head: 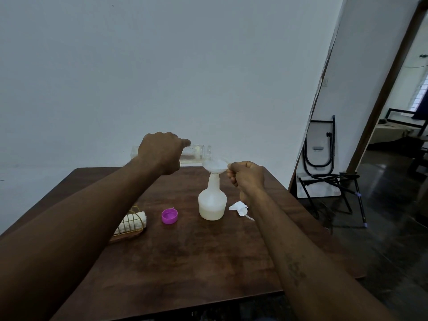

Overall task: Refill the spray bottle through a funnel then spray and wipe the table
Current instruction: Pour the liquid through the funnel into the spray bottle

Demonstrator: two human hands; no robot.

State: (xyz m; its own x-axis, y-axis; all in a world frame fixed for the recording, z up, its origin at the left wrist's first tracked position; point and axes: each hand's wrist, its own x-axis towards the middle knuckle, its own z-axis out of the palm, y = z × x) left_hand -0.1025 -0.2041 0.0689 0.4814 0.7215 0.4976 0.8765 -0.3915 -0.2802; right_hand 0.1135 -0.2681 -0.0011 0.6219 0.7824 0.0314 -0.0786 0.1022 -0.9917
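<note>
A: Where is the bottle (212,200) placed, and what is being done to it?

B: It is stood upright near the middle of the table (185,262), with the funnel (215,166) seated in its neck. Pale liquid is seen in its lower part only. A clear jar (196,154) is held almost level by the left hand (162,154), its mouth brought to the funnel's rim.

A: And the hands?

B: The left hand is wrapped round the jar's middle. The funnel's edge, or a tab on it, is pinched by the right hand (246,176); the other fingers are curled in.

A: How is the bottle likely to handle?

B: It is judged light, being thin plastic and only partly filled, and easily tipped with the funnel on top. It is best taken at the neck or round the wide base. Its smooth sides may be made slippery by any spill.

A: The jar?

B: If glass, it would be breakable and heavier; a full grip round the body is called for.

A: What else is laid out?

B: The trigger head (239,208) is laid just right of the bottle, a purple cap (169,216) to its left, and folded napkins in a wire holder (132,224) further left.
</note>
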